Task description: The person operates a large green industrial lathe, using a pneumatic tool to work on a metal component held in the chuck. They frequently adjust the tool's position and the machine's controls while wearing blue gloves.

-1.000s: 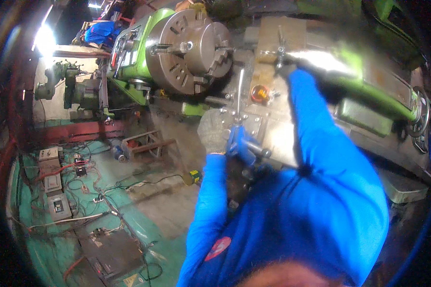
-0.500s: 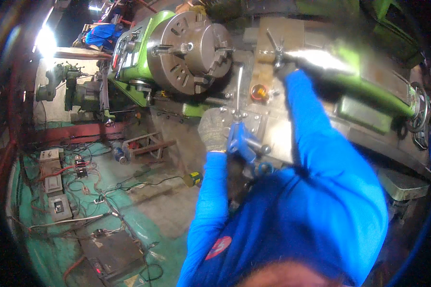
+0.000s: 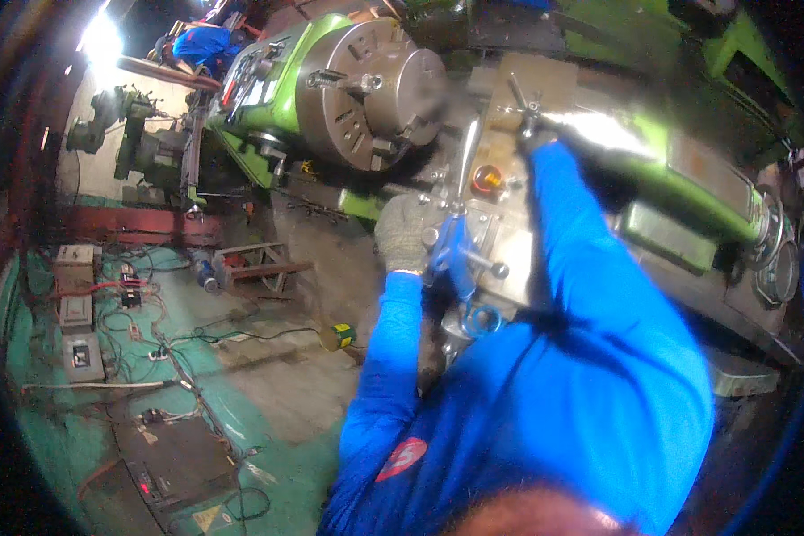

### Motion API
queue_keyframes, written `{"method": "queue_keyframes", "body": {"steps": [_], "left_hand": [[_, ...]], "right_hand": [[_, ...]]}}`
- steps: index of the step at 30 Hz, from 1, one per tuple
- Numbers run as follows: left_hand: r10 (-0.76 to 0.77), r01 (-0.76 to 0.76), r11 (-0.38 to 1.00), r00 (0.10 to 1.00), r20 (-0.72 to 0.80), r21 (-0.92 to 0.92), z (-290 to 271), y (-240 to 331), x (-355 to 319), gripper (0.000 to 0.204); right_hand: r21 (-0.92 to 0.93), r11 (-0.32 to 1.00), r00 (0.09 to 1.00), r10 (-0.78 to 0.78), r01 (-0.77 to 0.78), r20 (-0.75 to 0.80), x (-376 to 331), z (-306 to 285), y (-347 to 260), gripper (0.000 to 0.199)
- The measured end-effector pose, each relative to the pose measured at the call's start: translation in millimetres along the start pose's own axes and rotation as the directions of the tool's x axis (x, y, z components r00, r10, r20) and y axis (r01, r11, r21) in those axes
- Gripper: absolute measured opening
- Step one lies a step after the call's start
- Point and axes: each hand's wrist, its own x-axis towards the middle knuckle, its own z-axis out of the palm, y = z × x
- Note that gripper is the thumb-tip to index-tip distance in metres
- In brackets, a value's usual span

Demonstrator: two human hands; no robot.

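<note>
The left hand (image 3: 404, 230) was beside the blue fitting (image 3: 456, 248) and the right hand (image 3: 538, 139) at the spoked handle (image 3: 531, 108) right of the chuck (image 3: 350, 121), both grips unclear, where steady, gentle pressure seemed wise.

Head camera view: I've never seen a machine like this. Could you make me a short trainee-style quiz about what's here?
1. True or false: the round steel chuck is left of the round orange fitting.
2. Choose: the painted piece beside the left hand is a) red, b) blue, c) yellow.
3. Fill in: the ____ hand is nearer the metal spoked handle.

Key: 1. True. 2. b. 3. Right hand.
</note>
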Motion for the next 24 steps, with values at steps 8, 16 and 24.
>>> {"method": "queue_keyframes", "body": {"steps": [8, 16, 24], "left_hand": [[-0.055, 0.049, 0.996, 0.995, -0.085, -0.071, -11.3, 15.7, 6.4, 0.022], [-0.117, 0.118, 0.99, 0.993, 0.018, -0.083, 2.8, 8.8, -4.1, 0.02], [-0.109, 0.101, 0.982, 0.993, -0.041, -0.16, 8.8, 5.5, -0.6, 0.019]], "right_hand": [[-0.024, 0.999, 0.997, 0.02, -0.021, -0.068, 9.2, -0.7, -3.2, 0.062], [0.073, 0.996, 0.993, -0.04, 0.049, -0.11, 27.0, 7.2, 19.6, 0.066], [0.283, 0.949, 0.989, -0.115, 0.136, -0.09, 29.3, 23.8, 43.4, 0.07]]}}
